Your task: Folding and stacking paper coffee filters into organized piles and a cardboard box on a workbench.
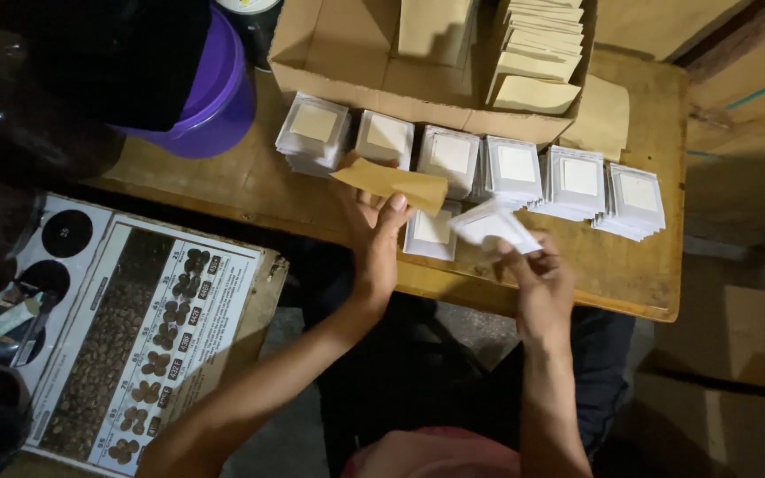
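My left hand (374,232) grips a flat brown paper envelope (391,184) above the wooden table (250,181). My right hand (537,276) pinches a white filter sachet (493,226) by its lower edge, just right of the envelope. Below the two hands lies a small stack of white sachets (431,232). Behind them runs a row of several stacks of white sachets (515,170) along the front of a cardboard box (347,75).
The cardboard box holds brown envelopes (537,53) standing on edge. A purple bucket (214,97) stands at the table's back left. A printed chart on a board (148,341) lies lower left. More cardboard (737,372) is at the right.
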